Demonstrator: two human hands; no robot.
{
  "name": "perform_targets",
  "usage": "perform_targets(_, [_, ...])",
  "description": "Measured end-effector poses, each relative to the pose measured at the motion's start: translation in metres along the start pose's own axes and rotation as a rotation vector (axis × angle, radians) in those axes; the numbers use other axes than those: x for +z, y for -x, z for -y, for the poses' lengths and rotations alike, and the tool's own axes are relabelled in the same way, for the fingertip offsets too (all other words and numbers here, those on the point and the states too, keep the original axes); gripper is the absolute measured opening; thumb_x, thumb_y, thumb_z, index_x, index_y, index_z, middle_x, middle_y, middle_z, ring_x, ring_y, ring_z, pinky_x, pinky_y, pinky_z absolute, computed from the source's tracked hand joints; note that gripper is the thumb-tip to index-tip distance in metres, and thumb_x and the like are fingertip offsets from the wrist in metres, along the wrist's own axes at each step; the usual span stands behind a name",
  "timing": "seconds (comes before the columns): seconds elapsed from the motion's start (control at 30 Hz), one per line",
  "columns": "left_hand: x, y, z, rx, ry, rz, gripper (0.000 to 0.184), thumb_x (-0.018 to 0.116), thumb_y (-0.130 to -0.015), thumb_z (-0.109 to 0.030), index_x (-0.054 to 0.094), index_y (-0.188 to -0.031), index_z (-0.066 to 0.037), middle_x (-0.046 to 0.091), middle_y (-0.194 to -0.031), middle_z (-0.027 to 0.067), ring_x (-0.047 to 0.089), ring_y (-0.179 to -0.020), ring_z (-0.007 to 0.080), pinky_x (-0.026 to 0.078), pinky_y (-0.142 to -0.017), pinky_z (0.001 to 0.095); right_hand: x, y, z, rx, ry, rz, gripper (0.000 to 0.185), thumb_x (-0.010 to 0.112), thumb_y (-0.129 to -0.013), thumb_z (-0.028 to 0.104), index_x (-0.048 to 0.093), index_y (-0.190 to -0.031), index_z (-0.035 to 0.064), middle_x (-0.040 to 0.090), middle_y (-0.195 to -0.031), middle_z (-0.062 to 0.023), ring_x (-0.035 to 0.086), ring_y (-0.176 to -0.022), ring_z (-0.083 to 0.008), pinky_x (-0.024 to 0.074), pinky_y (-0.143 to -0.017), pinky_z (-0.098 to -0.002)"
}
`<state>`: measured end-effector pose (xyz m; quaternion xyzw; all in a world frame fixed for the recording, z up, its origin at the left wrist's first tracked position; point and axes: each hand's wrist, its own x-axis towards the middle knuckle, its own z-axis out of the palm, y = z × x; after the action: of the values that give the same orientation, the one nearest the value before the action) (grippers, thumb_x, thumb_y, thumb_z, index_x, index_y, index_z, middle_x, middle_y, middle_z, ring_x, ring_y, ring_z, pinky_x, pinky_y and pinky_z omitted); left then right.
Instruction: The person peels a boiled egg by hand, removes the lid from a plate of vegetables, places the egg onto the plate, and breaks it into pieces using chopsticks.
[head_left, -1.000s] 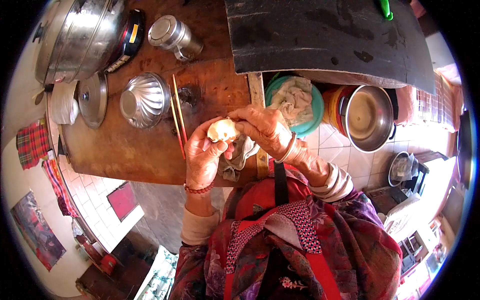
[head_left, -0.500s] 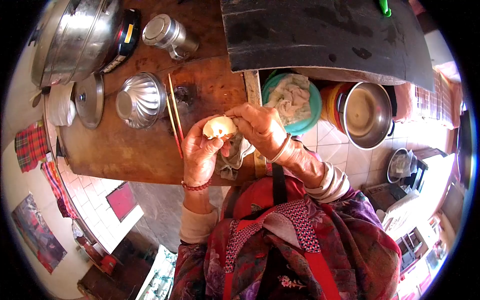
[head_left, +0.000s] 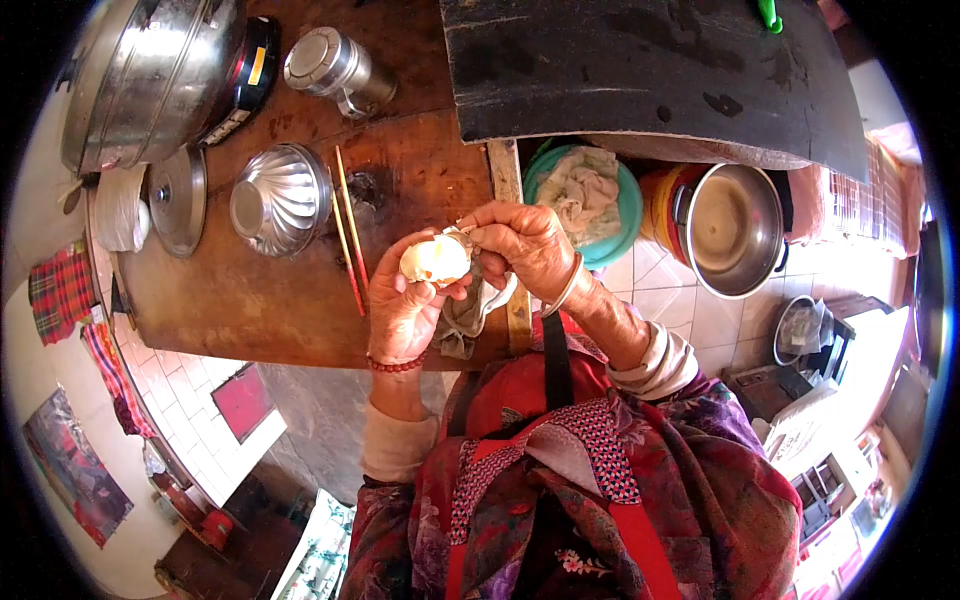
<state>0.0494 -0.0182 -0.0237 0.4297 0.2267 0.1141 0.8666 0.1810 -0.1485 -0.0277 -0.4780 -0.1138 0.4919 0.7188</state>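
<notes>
My left hand (head_left: 398, 310), with a red bead bracelet at the wrist, is closed around a pale, rounded thing (head_left: 436, 261) with a few orange-brown patches. Its kind I cannot make out. My right hand (head_left: 527, 245), wearing a bangle, pinches at the right edge of that thing; what lies between the fingertips is too small to name. Both hands are above the wooden table (head_left: 230, 310) near its front edge. Beneath them lies a crumpled grey cloth (head_left: 462, 325). A pair of red-ended chopsticks (head_left: 352, 235) rests just left of my left hand.
A fluted metal bowl (head_left: 280, 200) lies upside down, beside a pot lid (head_left: 178, 203). Farther back are a metal jar (head_left: 340, 72) and a large steamer (head_left: 150, 80). To the right, a dark board (head_left: 650, 75) overhangs a teal basin (head_left: 625, 235) with cloth and a large pot (head_left: 735, 230).
The pale thing has tilted slightly in my left hand, showing more of its bright surface. My right fingers have shifted a little along its edge, with the wrist turned slightly.
</notes>
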Motion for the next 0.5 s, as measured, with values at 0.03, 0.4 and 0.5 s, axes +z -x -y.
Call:
perform_targets(0.03, [-0.0022,-0.0003,0.0004,-0.004,0.059,0.052,0.057,0.072,-0.078,-0.017,0.044,-0.125,0.001,0.06,-0.109,0.0172,0.065,-0.086,0.0278,0.056,-0.065,0.0323,-0.0014,-0.0007,-0.0029,0.018,-0.052,0.012,0.018,0.051,-0.09,0.007,0.06,-0.098,-0.0066,0.053,-0.061,-0.0041,0.047,-0.048,-0.0086,0.0409,-0.044,-0.0241])
perform_targets(0.4, [-0.0083,-0.0052,0.0002,0.008,0.208,0.157,0.053,0.064,-0.084,-0.012,0.037,-0.128,-0.001,0.053,-0.119,0.0189,0.06,-0.099,0.0331,0.057,-0.075,0.038,0.002,-0.0017,-0.0042,0.185,-0.343,-0.017,0.018,0.053,-0.087,0.005,0.057,-0.102,-0.0063,0.056,-0.07,-0.0079,0.047,-0.05,-0.0109,0.0412,-0.045,-0.0256])
perform_targets(0.5, [-0.0066,-0.005,-0.0004,0.036,0.179,0.093,0.052,0.063,-0.085,-0.01,0.038,-0.13,-0.002,0.052,-0.121,0.0177,0.058,-0.103,0.0313,0.056,-0.078,0.0384,0.0025,-0.0022,-0.0036,0.121,-0.213,0.004,0.022,0.056,-0.087,0.008,0.057,-0.104,-0.0053,0.057,-0.071,-0.0067,0.049,-0.051,-0.0106,0.0422,-0.047,-0.0249])
